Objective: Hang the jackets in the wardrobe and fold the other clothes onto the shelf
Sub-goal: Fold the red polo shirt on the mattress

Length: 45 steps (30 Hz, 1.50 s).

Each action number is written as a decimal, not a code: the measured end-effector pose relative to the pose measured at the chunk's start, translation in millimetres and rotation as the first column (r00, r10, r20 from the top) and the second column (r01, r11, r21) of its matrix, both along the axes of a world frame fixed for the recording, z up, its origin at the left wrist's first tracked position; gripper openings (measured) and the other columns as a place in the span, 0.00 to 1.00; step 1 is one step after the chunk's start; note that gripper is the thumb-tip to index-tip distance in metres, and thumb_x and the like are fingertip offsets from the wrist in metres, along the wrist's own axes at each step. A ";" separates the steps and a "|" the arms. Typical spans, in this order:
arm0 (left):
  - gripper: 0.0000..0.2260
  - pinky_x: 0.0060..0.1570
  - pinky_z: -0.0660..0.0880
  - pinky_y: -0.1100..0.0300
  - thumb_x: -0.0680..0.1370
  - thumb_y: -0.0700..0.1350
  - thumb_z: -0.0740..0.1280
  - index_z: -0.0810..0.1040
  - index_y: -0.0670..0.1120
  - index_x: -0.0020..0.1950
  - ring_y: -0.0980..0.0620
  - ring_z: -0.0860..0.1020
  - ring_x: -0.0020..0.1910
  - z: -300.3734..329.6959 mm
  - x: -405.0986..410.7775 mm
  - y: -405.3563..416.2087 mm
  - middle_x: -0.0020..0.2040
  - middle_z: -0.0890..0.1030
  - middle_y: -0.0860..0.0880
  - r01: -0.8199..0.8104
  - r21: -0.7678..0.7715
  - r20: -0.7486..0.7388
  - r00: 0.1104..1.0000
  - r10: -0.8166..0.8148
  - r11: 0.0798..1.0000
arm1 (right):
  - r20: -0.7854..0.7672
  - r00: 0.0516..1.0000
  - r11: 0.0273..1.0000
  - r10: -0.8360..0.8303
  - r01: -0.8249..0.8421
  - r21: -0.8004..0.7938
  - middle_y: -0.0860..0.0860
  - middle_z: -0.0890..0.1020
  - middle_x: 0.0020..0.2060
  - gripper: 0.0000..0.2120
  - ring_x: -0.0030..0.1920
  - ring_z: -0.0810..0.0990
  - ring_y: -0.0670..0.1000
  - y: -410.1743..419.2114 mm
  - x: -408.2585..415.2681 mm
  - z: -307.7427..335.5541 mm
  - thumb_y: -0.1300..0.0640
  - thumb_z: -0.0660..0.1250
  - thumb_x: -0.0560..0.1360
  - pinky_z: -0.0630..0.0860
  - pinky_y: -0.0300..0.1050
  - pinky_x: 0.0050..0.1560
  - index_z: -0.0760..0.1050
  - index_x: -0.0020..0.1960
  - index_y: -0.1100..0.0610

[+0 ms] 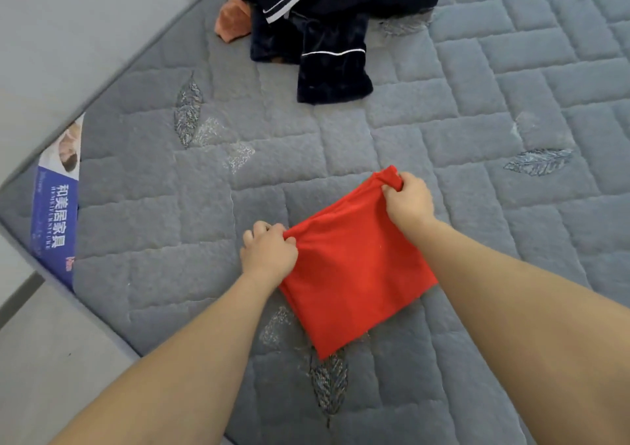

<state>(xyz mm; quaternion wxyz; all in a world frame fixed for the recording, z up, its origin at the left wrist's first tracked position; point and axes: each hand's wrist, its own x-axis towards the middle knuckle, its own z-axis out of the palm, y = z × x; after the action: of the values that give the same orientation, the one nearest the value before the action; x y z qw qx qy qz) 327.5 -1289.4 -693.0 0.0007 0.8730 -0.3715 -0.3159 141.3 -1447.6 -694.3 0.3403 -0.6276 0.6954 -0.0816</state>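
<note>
A red garment [354, 267], folded into a rough square, lies on the grey quilted mattress [153, 223] in front of me. My left hand [269, 250] grips its left far corner, fingers curled into the cloth. My right hand [407, 199] pinches the right far corner, where the fabric bunches up. The far edge is stretched between both hands. A pile of dark navy clothes with white piping [327, 29] sits at the far side of the mattress, with an orange garment [233, 18] poking out on its left.
The mattress edge runs diagonally at the left, with a blue printed label [54, 213] at its corner. Beyond it is grey floor [51, 35]. Leaf patterns are stitched into the mattress cover.
</note>
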 end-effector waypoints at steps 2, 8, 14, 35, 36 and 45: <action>0.13 0.63 0.65 0.46 0.81 0.52 0.60 0.77 0.48 0.59 0.41 0.64 0.65 -11.7 -3.2 3.8 0.65 0.68 0.46 -0.080 -0.013 -0.002 0.997 0.080 0.997 | -0.074 0.997 1.000 -0.009 0.008 -0.010 0.62 0.74 0.61 0.16 0.62 0.73 0.65 1.5 0.6 -12.5 0.48 0.63 0.79 0.68 0.56 0.62 0.74 0.60 0.57; 0.14 0.66 0.61 0.51 0.80 0.45 0.58 0.77 0.42 0.61 0.37 0.67 0.64 -11.3 6.1 2.9 0.66 0.70 0.40 -0.226 -0.052 -0.108 0.970 0.220 0.973 | -0.128 0.991 0.999 0.050 -0.051 -0.008 0.63 0.72 0.62 0.20 0.63 0.70 0.67 -4.2 7.1 -17.6 0.43 0.59 0.80 0.66 0.58 0.62 0.71 0.63 0.57; 0.14 0.64 0.63 0.49 0.80 0.52 0.62 0.71 0.46 0.61 0.37 0.68 0.64 -6.3 1.6 0.1 0.65 0.71 0.42 -0.329 -0.049 -0.206 0.927 0.313 0.943 | -0.152 0.987 0.999 0.046 -0.046 0.007 0.59 0.70 0.66 0.24 0.66 0.69 0.64 -4.8 20.1 -19.9 0.42 0.62 0.78 0.64 0.60 0.65 0.66 0.69 0.51; 0.40 0.75 0.47 0.37 0.77 0.70 0.50 0.52 0.46 0.81 0.41 0.51 0.79 -68.6 -41.8 18.6 0.80 0.53 0.42 0.517 -0.170 0.324 0.833 -0.448 0.839 | -0.404 0.699 0.691 0.591 -0.696 -0.193 0.54 0.51 0.79 0.31 0.79 0.48 0.58 12.9 -20.1 -72.9 0.39 0.46 0.81 0.46 0.58 0.77 0.48 0.80 0.51; 0.39 0.75 0.47 0.38 0.77 0.69 0.50 0.52 0.47 0.81 0.41 0.52 0.79 -68.6 -42.5 18.6 0.80 0.54 0.43 0.509 -0.185 0.320 0.840 -0.438 0.841 | -0.412 0.698 0.695 0.585 -0.694 -0.190 0.54 0.51 0.79 0.31 0.79 0.49 0.58 12.7 -20.1 -73.2 0.39 0.45 0.82 0.46 0.58 0.77 0.48 0.80 0.51; 0.18 0.55 0.70 0.47 0.79 0.58 0.60 0.70 0.46 0.60 0.37 0.76 0.58 -30.0 -3.4 -11.4 0.57 0.80 0.40 0.206 -0.083 -0.038 0.977 -0.210 0.975 | -0.423 0.685 0.775 0.593 -0.628 0.070 0.58 0.63 0.68 0.38 0.67 0.63 0.64 -3.3 16.2 -31.4 0.50 0.65 0.67 0.62 0.59 0.66 0.58 0.75 0.42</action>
<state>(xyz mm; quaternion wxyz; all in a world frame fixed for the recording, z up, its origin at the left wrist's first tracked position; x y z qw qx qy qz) 324.1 -1300.8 -722.9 0.0105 0.8211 -0.4727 -0.3197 157.4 -1450.9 -725.7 0.1640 -0.8383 0.4990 0.1461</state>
